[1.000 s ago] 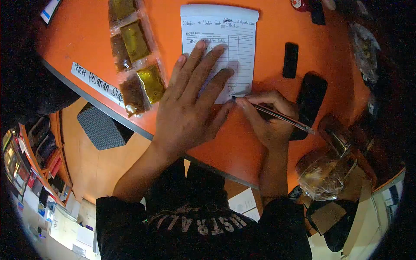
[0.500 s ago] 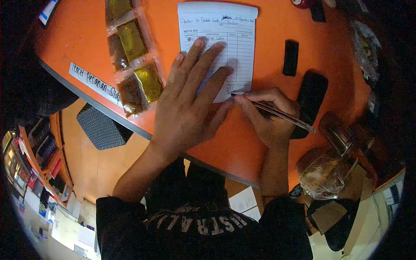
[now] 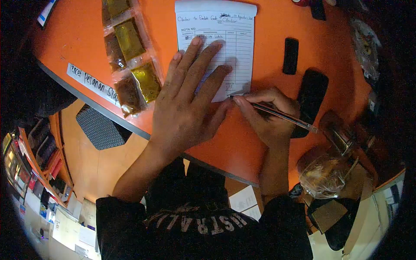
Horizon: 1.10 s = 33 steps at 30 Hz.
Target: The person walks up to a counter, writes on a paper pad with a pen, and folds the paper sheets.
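Note:
A white receipt pad (image 3: 239, 56) with printed columns and handwriting at its top lies on the orange table. My left hand (image 3: 184, 99) rests flat across its left and lower part, fingers spread, covering some of the rows. In my right hand (image 3: 273, 115) a pen (image 3: 284, 113) is pinched, its tip at the pad's bottom edge beside my left thumb. Small handwritten marks show just above the tip. Left of the pad lies a strip of clear sachets (image 3: 130, 41) filled with yellow and brown liquid.
A paper label with handwriting (image 3: 92, 83) is stuck along the table's left edge. Right of the pad lie a small black object (image 3: 290, 56) and a larger dark one (image 3: 314, 93). A clear plastic bag (image 3: 323, 175) sits at lower right. Orange tabletop (image 3: 225, 151) shows near my body.
The pad, sachets and table appear shifted slightly left and up in view. Both hands stay nearly in place, the pen still at the pad's bottom edge.

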Each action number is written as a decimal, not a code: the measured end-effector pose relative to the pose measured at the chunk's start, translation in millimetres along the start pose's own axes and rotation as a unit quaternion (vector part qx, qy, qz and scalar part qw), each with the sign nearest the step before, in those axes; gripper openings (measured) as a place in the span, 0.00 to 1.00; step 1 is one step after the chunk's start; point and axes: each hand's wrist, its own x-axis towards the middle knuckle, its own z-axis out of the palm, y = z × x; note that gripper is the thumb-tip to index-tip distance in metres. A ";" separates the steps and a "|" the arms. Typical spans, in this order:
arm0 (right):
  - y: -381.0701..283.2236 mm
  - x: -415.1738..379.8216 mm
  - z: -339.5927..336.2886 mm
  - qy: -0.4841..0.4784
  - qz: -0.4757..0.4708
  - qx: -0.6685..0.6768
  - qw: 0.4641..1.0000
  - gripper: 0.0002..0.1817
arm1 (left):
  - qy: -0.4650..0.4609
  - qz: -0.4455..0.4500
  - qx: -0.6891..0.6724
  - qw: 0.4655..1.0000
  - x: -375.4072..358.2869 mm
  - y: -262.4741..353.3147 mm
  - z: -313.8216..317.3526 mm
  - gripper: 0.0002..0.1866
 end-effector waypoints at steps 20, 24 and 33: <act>4.9 -6.2 20.7 0.122 0.019 0.182 0.976 0.21 | 0.003 -0.015 -0.014 1.000 -1.2 -1.2 1.2 0.29; 6.2 -8.2 21.1 0.118 -0.005 0.123 0.985 0.21 | 0.004 -0.011 -0.017 1.000 -0.6 -0.9 1.2 0.30; 4.1 -7.9 21.9 0.123 -0.011 0.048 0.991 0.22 | 0.008 -0.014 -0.030 0.999 -1.2 -2.3 2.1 0.30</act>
